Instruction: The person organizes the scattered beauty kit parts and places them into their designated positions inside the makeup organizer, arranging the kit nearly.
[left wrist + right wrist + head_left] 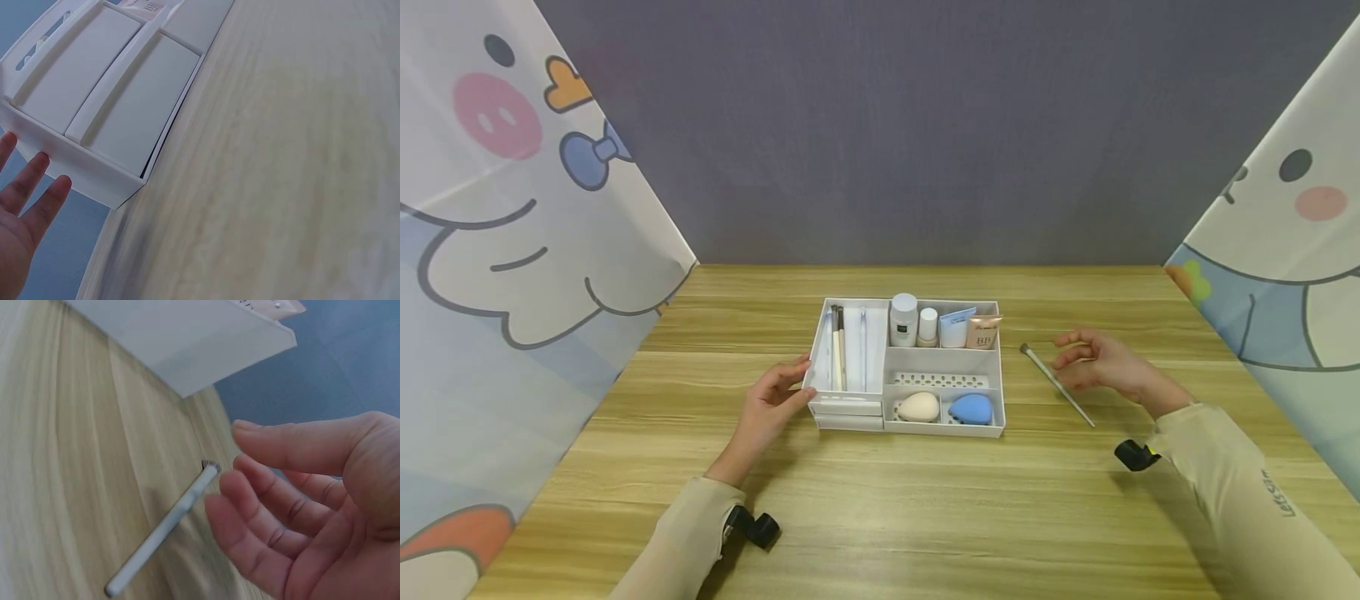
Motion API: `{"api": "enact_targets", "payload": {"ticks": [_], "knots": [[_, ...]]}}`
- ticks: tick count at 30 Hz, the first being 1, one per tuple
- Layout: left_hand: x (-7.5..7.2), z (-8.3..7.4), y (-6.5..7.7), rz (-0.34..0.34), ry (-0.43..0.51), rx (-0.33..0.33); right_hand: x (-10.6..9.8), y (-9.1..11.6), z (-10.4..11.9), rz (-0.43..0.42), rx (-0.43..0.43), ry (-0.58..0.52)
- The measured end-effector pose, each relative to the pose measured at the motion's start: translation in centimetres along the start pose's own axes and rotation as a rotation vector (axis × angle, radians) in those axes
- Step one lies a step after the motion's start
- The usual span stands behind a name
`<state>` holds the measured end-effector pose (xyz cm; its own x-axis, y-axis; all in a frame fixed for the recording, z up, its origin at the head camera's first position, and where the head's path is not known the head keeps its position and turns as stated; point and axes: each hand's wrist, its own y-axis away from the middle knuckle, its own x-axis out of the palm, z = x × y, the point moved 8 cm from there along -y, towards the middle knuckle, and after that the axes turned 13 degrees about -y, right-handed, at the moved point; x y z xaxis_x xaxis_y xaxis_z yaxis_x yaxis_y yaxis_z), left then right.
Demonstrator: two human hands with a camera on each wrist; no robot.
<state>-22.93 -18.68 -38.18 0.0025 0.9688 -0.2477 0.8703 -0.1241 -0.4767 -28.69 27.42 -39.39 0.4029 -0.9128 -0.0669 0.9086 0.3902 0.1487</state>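
Observation:
A white makeup organizer [943, 362] stands on the table. Beside its left wall is my left hand [771, 402], fingers extended and fingertips at the wall; the left wrist view shows these fingers [39, 203] spread by the drawer fronts [144, 103]. On the wood right of the organizer lies a makeup brush [1060, 387] with a pale handle and dark bristles. My right hand [1097, 367] hovers next to the brush, its fingers loosely bent and nothing between them. In the right wrist view the brush [162, 528] lies apart from the fingertips.
Slim brushes [841, 350] lie in the left compartment. Along the back stand a white-capped bottle [904, 321], a smaller bottle [928, 327] and two tubes, blue-white [956, 329] and tan [982, 333]. A cream sponge [918, 407] and a blue sponge [972, 409] occupy the front sections.

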Motion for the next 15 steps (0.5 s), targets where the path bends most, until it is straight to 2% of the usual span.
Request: {"api": "enact_targets", "payload": {"ticks": [8, 15], "knots": [[0.0, -0.2, 0.0, 0.001, 0.021, 0.028, -0.4, 0.0, -1.4, 0.004, 0.1, 0.115], [0.0, -0.3, 0.0, 0.001, 0.017, 0.046, 0.0, 0.2, -2.1, 0.023, 0.164, 0.133]]}}
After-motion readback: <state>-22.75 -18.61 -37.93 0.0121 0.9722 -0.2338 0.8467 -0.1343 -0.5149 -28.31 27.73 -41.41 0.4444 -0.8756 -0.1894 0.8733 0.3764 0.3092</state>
